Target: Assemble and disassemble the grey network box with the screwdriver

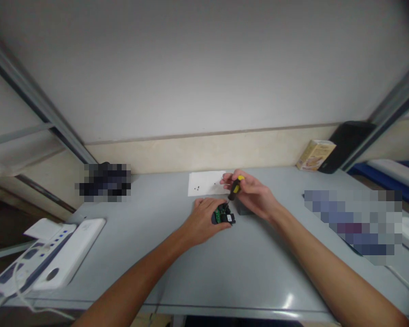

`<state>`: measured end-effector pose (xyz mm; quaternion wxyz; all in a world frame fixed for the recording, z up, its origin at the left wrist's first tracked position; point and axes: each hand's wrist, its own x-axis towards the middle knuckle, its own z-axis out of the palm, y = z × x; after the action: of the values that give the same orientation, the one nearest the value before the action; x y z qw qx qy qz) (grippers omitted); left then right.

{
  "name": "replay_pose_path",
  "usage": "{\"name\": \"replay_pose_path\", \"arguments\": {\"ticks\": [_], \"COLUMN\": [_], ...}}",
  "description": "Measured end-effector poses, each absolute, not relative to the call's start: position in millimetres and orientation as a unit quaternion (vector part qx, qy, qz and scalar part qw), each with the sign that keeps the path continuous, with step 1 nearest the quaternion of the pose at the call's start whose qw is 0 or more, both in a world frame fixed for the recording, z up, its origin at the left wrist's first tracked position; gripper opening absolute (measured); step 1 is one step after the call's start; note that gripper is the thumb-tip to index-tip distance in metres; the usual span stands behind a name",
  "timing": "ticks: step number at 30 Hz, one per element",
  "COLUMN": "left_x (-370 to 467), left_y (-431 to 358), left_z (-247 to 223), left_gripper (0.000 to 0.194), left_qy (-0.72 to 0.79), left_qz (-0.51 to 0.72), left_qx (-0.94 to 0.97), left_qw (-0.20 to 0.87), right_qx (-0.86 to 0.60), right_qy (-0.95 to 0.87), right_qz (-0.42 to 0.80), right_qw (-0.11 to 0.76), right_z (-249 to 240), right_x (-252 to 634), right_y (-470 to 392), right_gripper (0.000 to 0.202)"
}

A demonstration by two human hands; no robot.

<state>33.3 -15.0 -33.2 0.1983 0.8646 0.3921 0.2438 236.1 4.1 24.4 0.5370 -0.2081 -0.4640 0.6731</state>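
My left hand [206, 219] is wrapped round a small black device [228, 218], whose green circuit board [220, 215] lies exposed. Most of the device's left side is hidden under my fingers. Above it, my right hand [250, 193] grips a screwdriver [236, 188] with a black and yellow handle. The thin shaft slants down to the device; whether its tip sits in a screw is too small to tell. Just behind both hands lies a white sheet of paper [194, 184] with several tiny dark bits, probably screws, on it. A dark grey box-like object [244, 209] is partly covered by my right hand.
A power strip [30, 256] and a white flat device [77, 250] with cables take up the table's left side. At the back right, a yellowish carton [315, 155] leans near a black panel [350, 143]. Blurred-out items lie at both sides.
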Motion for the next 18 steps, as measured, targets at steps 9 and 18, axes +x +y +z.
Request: {"name": "replay_pose_path", "arguments": {"ticks": [9, 18], "left_x": [33, 27], "left_y": [-16, -15], "left_z": [-33, -24], "left_gripper": [0.059, 0.069], "left_qy": [0.385, 0.359], "left_qz": [0.249, 0.214], "left_qx": [0.869, 0.892], "left_qw": [0.185, 0.172], "right_qx": [-0.211, -0.376], "right_qy": [-0.428, -0.614], "right_qz": [0.677, 0.443], "right_qw": [0.561, 0.534], "right_z": [22, 22], "right_x": [228, 251], "right_y": [7, 16], "right_gripper": [0.035, 0.027]}}
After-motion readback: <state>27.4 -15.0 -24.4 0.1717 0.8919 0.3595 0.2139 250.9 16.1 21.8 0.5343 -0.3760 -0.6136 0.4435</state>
